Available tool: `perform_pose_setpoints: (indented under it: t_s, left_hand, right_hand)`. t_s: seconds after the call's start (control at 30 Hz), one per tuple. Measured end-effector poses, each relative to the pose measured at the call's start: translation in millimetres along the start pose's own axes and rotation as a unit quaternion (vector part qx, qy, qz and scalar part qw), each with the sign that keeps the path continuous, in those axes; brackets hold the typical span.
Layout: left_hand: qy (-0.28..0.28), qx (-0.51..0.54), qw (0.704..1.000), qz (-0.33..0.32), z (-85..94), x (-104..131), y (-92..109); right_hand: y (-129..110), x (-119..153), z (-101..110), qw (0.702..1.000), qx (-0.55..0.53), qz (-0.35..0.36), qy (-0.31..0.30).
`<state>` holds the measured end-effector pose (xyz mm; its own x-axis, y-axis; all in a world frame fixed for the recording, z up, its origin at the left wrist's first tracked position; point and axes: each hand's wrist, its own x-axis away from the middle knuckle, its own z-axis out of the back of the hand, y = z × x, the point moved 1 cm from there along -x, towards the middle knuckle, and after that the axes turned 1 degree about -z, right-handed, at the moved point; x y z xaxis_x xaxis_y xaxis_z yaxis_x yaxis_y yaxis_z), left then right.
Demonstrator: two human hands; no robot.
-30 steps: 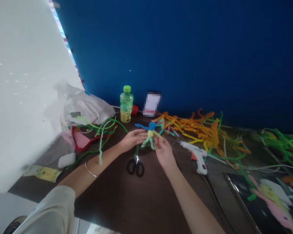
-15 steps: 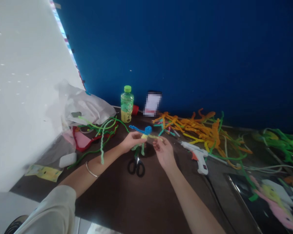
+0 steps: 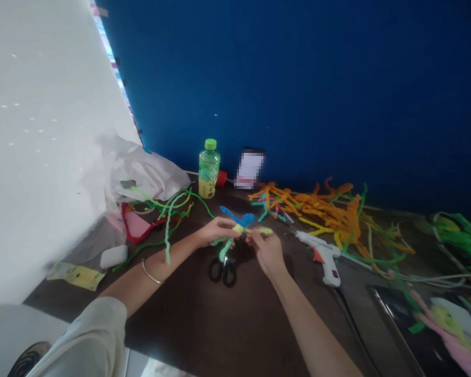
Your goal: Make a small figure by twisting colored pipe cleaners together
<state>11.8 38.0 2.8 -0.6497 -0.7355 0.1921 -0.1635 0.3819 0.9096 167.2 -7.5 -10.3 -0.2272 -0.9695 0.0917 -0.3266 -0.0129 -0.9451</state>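
Between my hands is a small pipe-cleaner figure with a blue coiled part [image 3: 247, 220], a yellow middle and pale green strands [image 3: 224, 250] hanging below. My left hand [image 3: 216, 231] pinches it at the yellow middle from the left. With thumb and fingertips my right hand [image 3: 267, 250] grips the yellow strand [image 3: 264, 230] that sticks out to the right. Just under the figure lie scissors [image 3: 223, 272] with black handles, their blades partly hidden by the green strands.
A green-capped bottle [image 3: 209, 170] and a phone [image 3: 250, 168] stand at the back. Orange pipe cleaners [image 3: 317, 201] and a white glue gun [image 3: 322, 256] lie to the right. On the left are a plastic bag [image 3: 153, 173], green strands and a white case [image 3: 113, 256].
My right hand has moved in closer to the figure along the yellow strand. The figure has tilted, its blue part lower and its green strands swung left. The view has shifted slightly.
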Motion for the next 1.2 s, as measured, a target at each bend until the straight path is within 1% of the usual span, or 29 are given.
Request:
perform_pose_setpoints:
  t_s: [0.07, 0.17, 0.3, 0.4, 0.47, 0.57, 0.67, 0.77, 0.87, 0.93, 1.07, 1.1, 1.13, 1.2]
  left_hand:
    - [-0.002, -0.001, 1.000, -0.008, 0.5, 0, 1]
    - [0.020, 0.008, 0.999, -0.027, 1.4, -2, 2]
    - [0.044, -0.008, 0.998, -0.044, 3.5, -5, 1]
    - [0.023, -0.052, 0.997, -0.049, 3.7, -5, -1]
    - [0.008, -0.061, 0.996, -0.057, 2.7, -4, -2]
    - [0.009, -0.052, 0.996, -0.071, 0.3, -2, -1]
    - [0.015, -0.069, 0.996, -0.060, -1.5, 0, -1]
    - [-0.016, -0.092, 0.994, -0.053, -2.5, -1, -2]
    - [-0.056, -0.108, 0.990, -0.067, -2.9, -2, -4]
    - [-0.052, -0.113, 0.989, -0.075, -2.7, -2, -5]
    - [0.008, -0.109, 0.992, -0.069, -1.7, -1, -4]
    - [0.010, -0.112, 0.991, -0.066, -1.8, 0, -4]
    - [0.001, -0.121, 0.990, -0.065, -2.3, 0, -3]
    - [-0.029, -0.142, 0.987, -0.068, -3.4, 0, -3]
  right_hand:
    - [0, 0, 1, 1.000, 0.024, 0.011, -0.007]
    - [1, 1, 0, 0.998, 0.045, 0.034, -0.013]
    - [-1, 1, -3, 1.000, 0.011, 0.025, 0.008]
    - [-4, 1, -4, 0.999, -0.030, -0.005, 0.036]
    - [-6, 3, -5, 0.998, -0.053, -0.029, 0.036]
    - [-6, 7, -8, 0.995, -0.084, -0.054, 0.000]
    - [-5, 11, -12, 0.991, -0.106, -0.065, -0.041]
    - [-6, 13, -12, 0.991, -0.115, -0.060, -0.044]
    - [-7, 13, -12, 0.990, -0.122, -0.055, -0.031]
    - [-8, 13, -11, 0.991, -0.122, -0.056, -0.027]
    - [-8, 13, -10, 0.991, -0.121, -0.050, -0.021]
    - [-7, 13, -9, 0.991, -0.122, -0.045, -0.021]
    - [-7, 12, -8, 0.991, -0.123, -0.041, -0.021]
    - [-7, 12, -7, 0.992, -0.119, -0.035, -0.023]
